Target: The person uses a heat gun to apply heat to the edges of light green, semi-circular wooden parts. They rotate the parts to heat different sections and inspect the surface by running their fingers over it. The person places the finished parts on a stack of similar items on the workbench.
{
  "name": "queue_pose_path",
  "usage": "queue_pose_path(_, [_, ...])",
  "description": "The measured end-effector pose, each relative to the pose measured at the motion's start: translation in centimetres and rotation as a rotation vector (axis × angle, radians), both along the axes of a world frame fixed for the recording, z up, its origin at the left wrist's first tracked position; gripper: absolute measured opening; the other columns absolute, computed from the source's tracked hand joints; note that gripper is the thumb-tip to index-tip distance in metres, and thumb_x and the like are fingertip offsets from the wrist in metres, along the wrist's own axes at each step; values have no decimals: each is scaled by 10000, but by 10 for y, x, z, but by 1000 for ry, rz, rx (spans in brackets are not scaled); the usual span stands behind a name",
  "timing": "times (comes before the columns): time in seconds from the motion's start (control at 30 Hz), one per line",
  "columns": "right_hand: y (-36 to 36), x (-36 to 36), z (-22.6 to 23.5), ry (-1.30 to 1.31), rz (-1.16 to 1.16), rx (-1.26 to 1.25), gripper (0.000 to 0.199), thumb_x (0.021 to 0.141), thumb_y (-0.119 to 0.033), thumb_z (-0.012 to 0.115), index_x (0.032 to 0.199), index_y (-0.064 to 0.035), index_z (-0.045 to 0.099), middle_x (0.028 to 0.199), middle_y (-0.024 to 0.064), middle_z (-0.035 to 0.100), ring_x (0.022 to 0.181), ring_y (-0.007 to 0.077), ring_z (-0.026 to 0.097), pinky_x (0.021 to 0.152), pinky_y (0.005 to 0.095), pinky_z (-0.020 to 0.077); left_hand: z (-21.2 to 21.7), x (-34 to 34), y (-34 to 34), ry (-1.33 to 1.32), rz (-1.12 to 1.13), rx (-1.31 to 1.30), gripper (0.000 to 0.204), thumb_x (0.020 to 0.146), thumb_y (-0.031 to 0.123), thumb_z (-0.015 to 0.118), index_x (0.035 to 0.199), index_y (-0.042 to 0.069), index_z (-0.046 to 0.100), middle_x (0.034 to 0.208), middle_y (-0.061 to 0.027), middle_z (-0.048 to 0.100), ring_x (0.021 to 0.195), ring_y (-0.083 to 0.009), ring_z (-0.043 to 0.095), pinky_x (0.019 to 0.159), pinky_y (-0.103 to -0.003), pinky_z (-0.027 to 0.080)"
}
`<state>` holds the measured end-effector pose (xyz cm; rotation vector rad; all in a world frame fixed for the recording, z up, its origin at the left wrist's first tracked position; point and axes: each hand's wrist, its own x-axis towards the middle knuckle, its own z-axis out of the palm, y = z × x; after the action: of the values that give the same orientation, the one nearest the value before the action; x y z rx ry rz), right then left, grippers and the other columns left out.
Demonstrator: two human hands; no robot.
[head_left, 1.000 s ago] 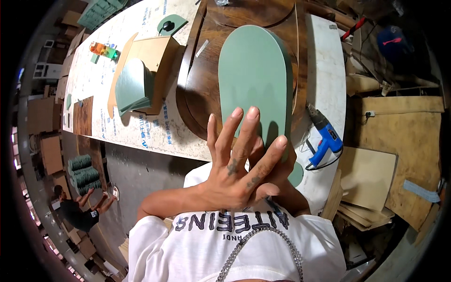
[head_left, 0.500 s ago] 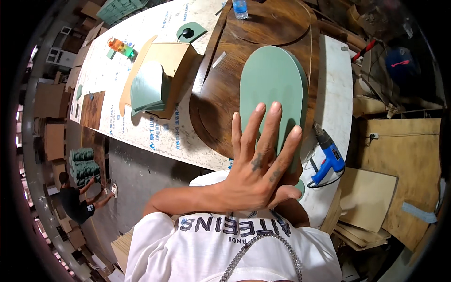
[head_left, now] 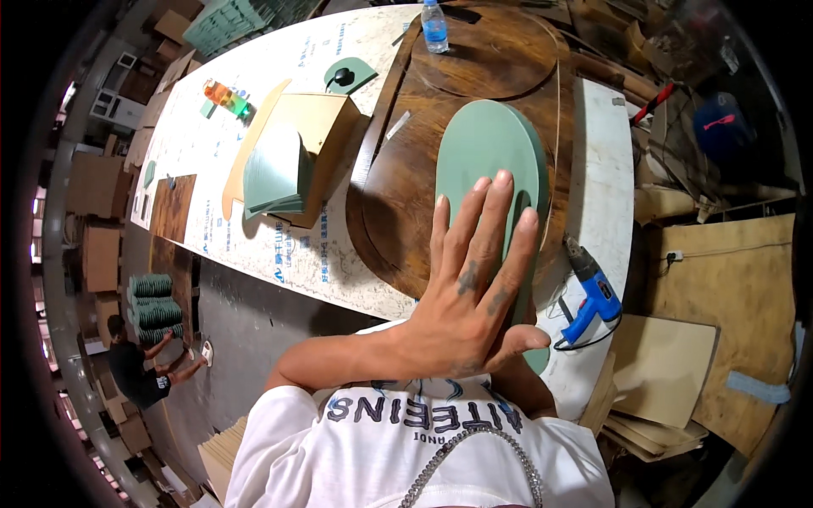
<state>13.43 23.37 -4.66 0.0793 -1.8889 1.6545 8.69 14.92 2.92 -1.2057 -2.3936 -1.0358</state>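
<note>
The biggest thing is the white worktop (head_left: 288, 63). On it lies the big, shiny brown wood (head_left: 394, 182) with round shapes in it. Next in size is the green board (head_left: 487, 140). It is over the brown wood, but I can't tell if they touch. Make the board the middle of a clock, with 12 at the top.

Its round end at 12 is green, and so is its thick side at 3. I see no bare spots there, so that part looks done to me. The end at 6 is hidden, so I can't tell if it is done. I think any work left is down there or underneath.

The tan box (head_left: 326, 118) sits near 10. The stack of pale green sheets (head_left: 275, 173) is at 9, by the box. The blue heat gun (head_left: 594, 296) lies between 4 and 5, with nobody holding it. The water bottle (head_left: 435, 34) stands at 11.

Last come the hands. The left grip (head_left: 466, 309) is at 6, open, with its fingers spread flat on the board. The right grip is tucked out of sight under it, or nearly so. I can't tell what it holds.
</note>
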Motion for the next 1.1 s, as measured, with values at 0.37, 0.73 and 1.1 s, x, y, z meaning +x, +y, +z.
queue_pose_path(0.37, [18,-12,20,59,15,16,533,849,-249,606,1257,29,405,1170,181,527,1033,298,578,807,371,512,1,18,-5,-45,-117,5,783,877,584,309,1363,-29,284,1408,-325,170,1306,-473,181,1015,-617,130])
queue_pose_path(0.73, [25,-14,-2,204,-190,372,528,805,-219,636,1217,32,422,1101,197,537,968,322,595,758,372,515,5,23,-15,-2,-195,52,792,880,590,312,1366,-34,281,1397,-333,201,1301,-468,211,1022,-597,130])
queue_pose_path(1.1, [25,-20,23,237,-251,371,536,824,-269,630,1230,20,432,1116,196,534,982,340,587,777,399,520,21,9,-1,74,-102,-24,793,865,603,331,1338,-33,324,1390,-334,213,1300,-482,187,1006,-632,103])
